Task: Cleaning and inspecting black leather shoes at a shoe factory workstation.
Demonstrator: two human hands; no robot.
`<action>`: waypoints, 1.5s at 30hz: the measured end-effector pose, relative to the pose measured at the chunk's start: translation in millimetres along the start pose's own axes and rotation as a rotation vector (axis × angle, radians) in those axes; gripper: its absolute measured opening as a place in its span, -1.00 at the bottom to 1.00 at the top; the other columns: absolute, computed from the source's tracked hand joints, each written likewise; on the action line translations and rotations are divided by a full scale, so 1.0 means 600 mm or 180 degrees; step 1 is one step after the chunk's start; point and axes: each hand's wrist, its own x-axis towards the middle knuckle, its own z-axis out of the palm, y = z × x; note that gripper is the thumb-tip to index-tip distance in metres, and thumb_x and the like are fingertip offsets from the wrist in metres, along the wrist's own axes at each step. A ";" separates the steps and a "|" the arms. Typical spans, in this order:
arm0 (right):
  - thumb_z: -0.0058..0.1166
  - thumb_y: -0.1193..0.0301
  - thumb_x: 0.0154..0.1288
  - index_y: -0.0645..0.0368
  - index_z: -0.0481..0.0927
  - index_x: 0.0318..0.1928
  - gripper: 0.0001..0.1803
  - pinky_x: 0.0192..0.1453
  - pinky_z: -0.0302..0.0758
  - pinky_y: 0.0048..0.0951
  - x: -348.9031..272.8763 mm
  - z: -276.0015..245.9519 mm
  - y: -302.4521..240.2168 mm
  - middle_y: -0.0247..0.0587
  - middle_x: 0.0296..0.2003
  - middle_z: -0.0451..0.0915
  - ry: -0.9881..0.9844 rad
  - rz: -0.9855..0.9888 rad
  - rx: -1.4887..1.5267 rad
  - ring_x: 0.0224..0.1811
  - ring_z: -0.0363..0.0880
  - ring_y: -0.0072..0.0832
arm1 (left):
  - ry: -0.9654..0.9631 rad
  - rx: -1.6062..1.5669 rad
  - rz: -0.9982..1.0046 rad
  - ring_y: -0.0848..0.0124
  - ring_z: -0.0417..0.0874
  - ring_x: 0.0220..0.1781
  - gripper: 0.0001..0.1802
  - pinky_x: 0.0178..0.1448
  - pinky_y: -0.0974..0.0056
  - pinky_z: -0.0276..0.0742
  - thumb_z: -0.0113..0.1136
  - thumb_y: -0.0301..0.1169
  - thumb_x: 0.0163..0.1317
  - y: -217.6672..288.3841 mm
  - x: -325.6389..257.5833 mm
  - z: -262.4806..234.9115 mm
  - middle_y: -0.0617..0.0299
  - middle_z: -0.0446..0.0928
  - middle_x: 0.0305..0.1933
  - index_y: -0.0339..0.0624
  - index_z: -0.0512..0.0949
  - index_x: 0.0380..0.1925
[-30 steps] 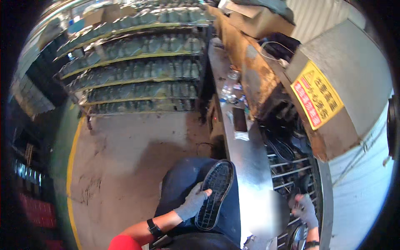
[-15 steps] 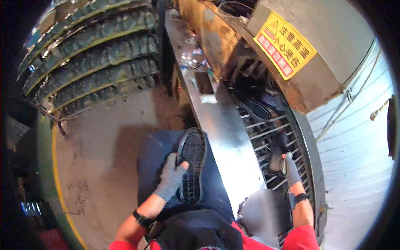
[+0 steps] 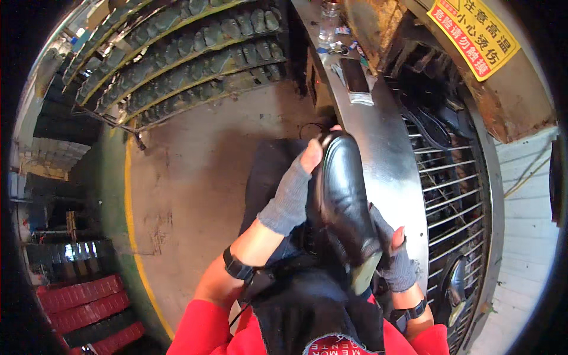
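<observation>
A glossy black leather shoe (image 3: 343, 183) is held over my lap, toe pointing away from me, with a pale block (image 3: 365, 273) showing at its heel opening. My left hand (image 3: 290, 192), in a grey fingerless glove, grips the toe end from the left. The dark sole seen earlier is mostly hidden; only a dark edge shows along the shoe's left side. Against the heel's right side lies my right hand (image 3: 397, 260), also gloved, its fingers partly behind the shoe and its thumb raised.
A metal ledge (image 3: 384, 160) runs along my right, bearing a dark flat rectangular object (image 3: 356, 76) and a clear bottle (image 3: 329, 26). Beyond it, a barred rack (image 3: 449, 195) carries another black shoe (image 3: 455, 281) and dark soles (image 3: 429, 121). Shelves of shoe-shaped pieces (image 3: 201, 53) stand far left.
My right hand has come from the barred rack to my lap, where a black shoe now covers the sole in my left hand. My left hand has moved to the toe. The view has shifted left.
</observation>
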 end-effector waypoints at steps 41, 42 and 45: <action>-0.29 -0.74 0.19 0.33 0.40 0.43 0.35 0.19 0.70 0.15 0.021 -0.002 -0.056 0.54 -0.02 0.65 0.0797 0.1067 0.2184 -0.01 0.73 0.31 | -0.0827 0.1167 -0.0391 0.21 0.61 0.42 0.10 0.54 0.16 0.49 -0.11 0.43 0.49 0.107 -0.002 -0.090 -0.15 0.55 0.42 -0.38 0.24 0.59; -0.28 -0.74 0.18 0.33 0.38 0.44 0.35 0.19 0.70 0.16 0.011 0.001 -0.054 0.55 -0.02 0.65 0.0787 0.1074 0.2162 -0.02 0.73 0.31 | -0.0805 0.1145 -0.0390 0.21 0.61 0.42 0.10 0.54 0.16 0.49 -0.11 0.43 0.49 0.099 -0.010 -0.086 -0.15 0.55 0.42 -0.38 0.24 0.59; -0.25 -0.74 0.18 0.35 0.34 0.45 0.37 0.18 0.71 0.16 0.019 -0.002 -0.058 0.56 -0.03 0.65 0.0700 0.0952 0.2071 -0.05 0.74 0.31 | -0.1128 0.1035 -0.0685 0.21 0.65 0.36 0.06 0.47 0.16 0.55 -0.12 0.42 0.51 0.097 -0.004 -0.066 -0.22 0.55 0.40 -0.27 0.18 0.64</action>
